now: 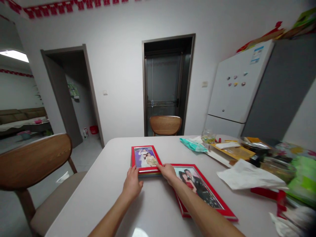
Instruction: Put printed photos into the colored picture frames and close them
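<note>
Head view: small red photo frame [145, 159] lies flat near the middle of the tabletop [108, 184], toward the far edge; left hand [132, 182] touches its near-left corner with fingertips, fingers spread narrow, gripping nothing; right hand [168, 171] pinches its near-right corner; large red photo frame [202, 191] lies just beside it, under the right forearm; white paper [247, 179] and clutter line the tabletop's right edge; a wooden chair [165, 124] stands at the far edge.
</note>
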`<action>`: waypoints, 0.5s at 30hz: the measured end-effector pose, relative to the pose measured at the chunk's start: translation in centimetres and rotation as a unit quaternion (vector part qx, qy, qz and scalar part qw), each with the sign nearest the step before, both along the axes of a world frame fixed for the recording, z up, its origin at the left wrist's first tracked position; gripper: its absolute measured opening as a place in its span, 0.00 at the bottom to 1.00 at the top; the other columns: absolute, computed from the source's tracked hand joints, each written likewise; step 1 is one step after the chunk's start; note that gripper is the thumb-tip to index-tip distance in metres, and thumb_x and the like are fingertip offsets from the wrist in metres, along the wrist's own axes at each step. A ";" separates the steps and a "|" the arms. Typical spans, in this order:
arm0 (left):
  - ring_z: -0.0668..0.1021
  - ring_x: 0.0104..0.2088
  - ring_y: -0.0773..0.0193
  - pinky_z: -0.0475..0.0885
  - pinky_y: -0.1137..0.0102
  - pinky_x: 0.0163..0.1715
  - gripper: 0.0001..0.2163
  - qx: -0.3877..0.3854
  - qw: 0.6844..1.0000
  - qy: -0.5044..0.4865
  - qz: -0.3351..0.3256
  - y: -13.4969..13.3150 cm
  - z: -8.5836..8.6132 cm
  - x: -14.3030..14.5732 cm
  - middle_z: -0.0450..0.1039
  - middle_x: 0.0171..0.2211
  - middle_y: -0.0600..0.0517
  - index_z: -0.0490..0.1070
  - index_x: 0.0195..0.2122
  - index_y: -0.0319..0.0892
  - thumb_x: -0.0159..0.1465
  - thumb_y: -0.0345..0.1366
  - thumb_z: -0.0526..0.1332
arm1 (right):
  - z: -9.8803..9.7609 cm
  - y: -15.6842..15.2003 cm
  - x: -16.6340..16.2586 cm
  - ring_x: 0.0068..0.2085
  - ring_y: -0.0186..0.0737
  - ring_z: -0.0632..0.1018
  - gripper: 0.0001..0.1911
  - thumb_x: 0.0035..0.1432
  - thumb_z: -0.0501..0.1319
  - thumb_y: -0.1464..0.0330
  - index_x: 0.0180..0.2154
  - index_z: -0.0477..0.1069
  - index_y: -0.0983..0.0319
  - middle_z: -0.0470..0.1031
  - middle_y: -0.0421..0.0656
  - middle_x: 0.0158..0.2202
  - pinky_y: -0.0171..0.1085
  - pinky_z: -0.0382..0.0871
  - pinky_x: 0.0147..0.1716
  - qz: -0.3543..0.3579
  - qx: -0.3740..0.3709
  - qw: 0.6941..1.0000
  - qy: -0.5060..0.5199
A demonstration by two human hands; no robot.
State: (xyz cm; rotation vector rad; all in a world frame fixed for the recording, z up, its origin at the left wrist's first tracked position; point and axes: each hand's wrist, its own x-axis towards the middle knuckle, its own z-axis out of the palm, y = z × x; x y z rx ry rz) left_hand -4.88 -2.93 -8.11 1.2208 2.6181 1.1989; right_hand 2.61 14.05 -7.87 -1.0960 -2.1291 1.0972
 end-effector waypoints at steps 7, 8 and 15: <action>0.66 0.50 0.55 0.58 0.62 0.50 0.22 0.077 0.992 -0.089 -0.038 -2.1 2.8 1.9 0.65 0.49 0.43 0.61 0.49 0.38 0.53 0.40 0.56 | 4.3 -4.2 2.3 0.24 0.35 0.73 0.13 0.49 0.51 0.63 0.33 0.64 0.65 0.72 0.42 0.25 0.30 0.66 0.21 0.016 -0.091 0.977 0.190; 0.67 0.49 0.56 0.60 0.64 0.49 0.22 0.087 0.990 -0.103 -0.047 -2.3 3.5 2.5 0.65 0.49 0.44 0.59 0.50 0.38 0.55 0.41 0.53 | 5.1 -5.3 3.3 0.25 0.35 0.74 0.14 0.49 0.51 0.63 0.37 0.62 0.65 0.73 0.42 0.27 0.31 0.67 0.22 0.025 -0.086 0.973 0.214; 0.62 0.54 0.56 0.58 0.63 0.51 0.33 0.346 0.843 -0.402 -0.091 -6.1 7.0 7.8 0.55 0.55 0.43 0.45 0.57 0.42 0.54 0.47 0.57 | 5.6 -13.0 10.9 0.44 0.40 0.71 0.23 0.44 0.56 0.72 0.46 0.62 0.60 0.70 0.44 0.43 0.35 0.66 0.43 0.226 0.190 0.925 0.238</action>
